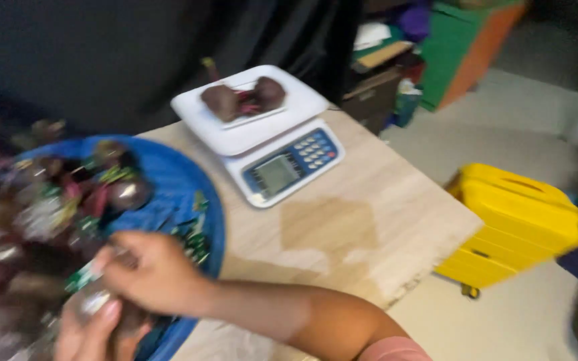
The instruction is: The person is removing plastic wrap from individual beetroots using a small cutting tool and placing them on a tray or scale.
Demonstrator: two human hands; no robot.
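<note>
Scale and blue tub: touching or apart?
Apart. The head view shows a strip of bare wooden table between the white scale and the rim of the blue tub.

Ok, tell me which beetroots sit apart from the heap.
The two dark beetroots on the white scale, apart from the heap in the blue basin by both hands.

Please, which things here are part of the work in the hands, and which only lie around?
In use:
right hand
left hand
wrapped beet
blue basin of beets
scale with two beets

Lying about:
yellow case
green box
</note>
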